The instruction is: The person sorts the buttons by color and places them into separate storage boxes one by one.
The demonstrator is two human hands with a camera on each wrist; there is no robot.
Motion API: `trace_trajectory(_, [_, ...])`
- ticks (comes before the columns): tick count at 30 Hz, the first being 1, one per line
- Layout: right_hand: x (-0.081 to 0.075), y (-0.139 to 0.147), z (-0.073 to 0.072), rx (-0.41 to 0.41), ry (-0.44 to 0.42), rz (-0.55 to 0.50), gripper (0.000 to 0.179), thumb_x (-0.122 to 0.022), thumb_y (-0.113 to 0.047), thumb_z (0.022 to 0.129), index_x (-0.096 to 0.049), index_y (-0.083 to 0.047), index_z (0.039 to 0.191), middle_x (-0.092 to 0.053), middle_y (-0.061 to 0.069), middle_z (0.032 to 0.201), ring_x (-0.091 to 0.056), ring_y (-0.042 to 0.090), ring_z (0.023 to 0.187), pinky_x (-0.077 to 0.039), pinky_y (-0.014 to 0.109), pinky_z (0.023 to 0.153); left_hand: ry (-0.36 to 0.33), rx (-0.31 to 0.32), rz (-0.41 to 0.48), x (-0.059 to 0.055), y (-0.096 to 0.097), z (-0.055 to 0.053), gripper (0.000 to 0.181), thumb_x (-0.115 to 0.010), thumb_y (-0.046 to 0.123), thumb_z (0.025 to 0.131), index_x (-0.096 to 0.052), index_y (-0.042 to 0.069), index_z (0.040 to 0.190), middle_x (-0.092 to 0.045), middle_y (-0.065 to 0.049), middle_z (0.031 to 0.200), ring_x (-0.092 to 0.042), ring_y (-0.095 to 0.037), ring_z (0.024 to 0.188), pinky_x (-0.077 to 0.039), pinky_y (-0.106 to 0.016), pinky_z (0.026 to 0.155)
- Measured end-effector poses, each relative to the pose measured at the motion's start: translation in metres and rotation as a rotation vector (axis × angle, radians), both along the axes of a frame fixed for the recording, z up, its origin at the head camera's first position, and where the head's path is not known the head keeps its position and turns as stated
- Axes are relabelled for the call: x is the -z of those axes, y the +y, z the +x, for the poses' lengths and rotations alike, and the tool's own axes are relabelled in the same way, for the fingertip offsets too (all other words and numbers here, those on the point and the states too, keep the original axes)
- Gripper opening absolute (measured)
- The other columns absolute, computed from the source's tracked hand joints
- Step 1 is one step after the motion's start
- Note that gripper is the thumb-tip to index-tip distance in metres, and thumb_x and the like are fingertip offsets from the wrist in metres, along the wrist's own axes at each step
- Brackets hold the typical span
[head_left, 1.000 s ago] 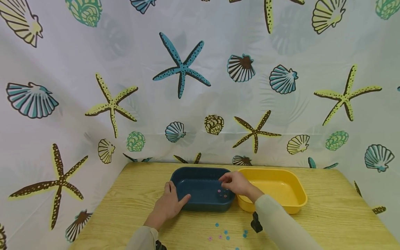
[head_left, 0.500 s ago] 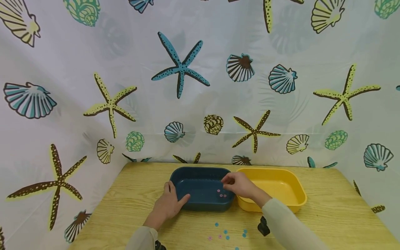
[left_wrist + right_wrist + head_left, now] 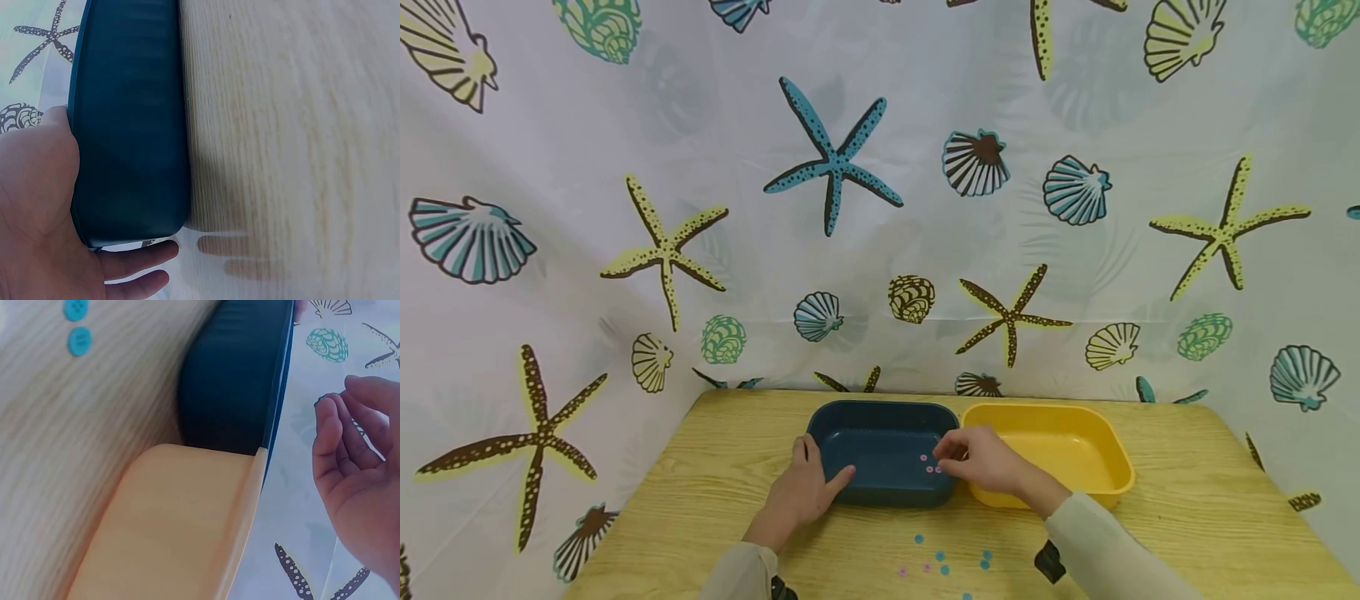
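A dark blue tray [image 3: 887, 497] stands on the table. My left hand [image 3: 801, 492] rests against its left front corner, thumb near the front rim; two fingers extend straight past the end wall in the left wrist view. My right hand [image 3: 988, 458] hovers by the tray's right end, close to the yellow tray. In the right wrist view its fingers [image 3: 326, 431] are loosely bent, thumb apart, and nothing is plainly visible between them. Several pink buttons [image 3: 923, 457] lie inside the blue tray near its right end.
The yellow tray [image 3: 1075, 407] adjoins the blue one on the right. Loose blue buttons [image 3: 941, 556] and pink buttons [image 3: 927, 568] lie on the wooden table [image 3: 1195, 492] in front. A shell-printed curtain [image 3: 865, 250] hangs behind and at both sides.
My right hand has moved slightly right and down, away from over the blue tray. Dark spots beside the pink buttons are gone, and another pink button shows there. My left hand stays put.
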State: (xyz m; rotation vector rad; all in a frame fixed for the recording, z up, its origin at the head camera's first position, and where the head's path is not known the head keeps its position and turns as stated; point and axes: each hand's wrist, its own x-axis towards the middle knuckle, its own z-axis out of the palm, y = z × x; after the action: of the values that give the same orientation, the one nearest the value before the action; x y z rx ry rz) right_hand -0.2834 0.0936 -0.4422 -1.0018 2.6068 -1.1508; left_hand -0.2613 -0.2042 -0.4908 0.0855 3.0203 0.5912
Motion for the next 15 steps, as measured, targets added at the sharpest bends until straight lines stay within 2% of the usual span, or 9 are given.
trace_trajectory(7, [0.003, 0.004, 0.005, -0.026, 0.023, 0.038, 0.008, -0.064, -0.009, 0.090, -0.069, -0.003, 0.094, -0.065, -0.006, 0.082, -0.057, 0.009, 0.071, -0.049, 0.025, 0.067, -0.007, -0.009, 0.001, -0.002, 0.000, -0.003, 0.098, -0.041, 0.062, 0.093, -0.006, -0.013, 0.146, -0.006, -0.032, 0.150, -0.049, -0.017, 0.042, -0.035, -0.031, 0.039])
trace_trajectory(15, [0.013, 0.008, 0.011, -0.075, -0.004, 0.021, 0.007, -0.066, -0.010, 0.089, -0.070, -0.004, 0.092, -0.065, -0.008, 0.080, -0.056, 0.004, 0.070, -0.049, 0.023, 0.067, -0.019, -0.013, 0.025, -0.001, 0.000, -0.002, 0.098, -0.043, 0.060, 0.093, -0.006, -0.013, 0.146, -0.006, -0.032, 0.150, -0.049, -0.017, 0.044, -0.036, -0.032, 0.040])
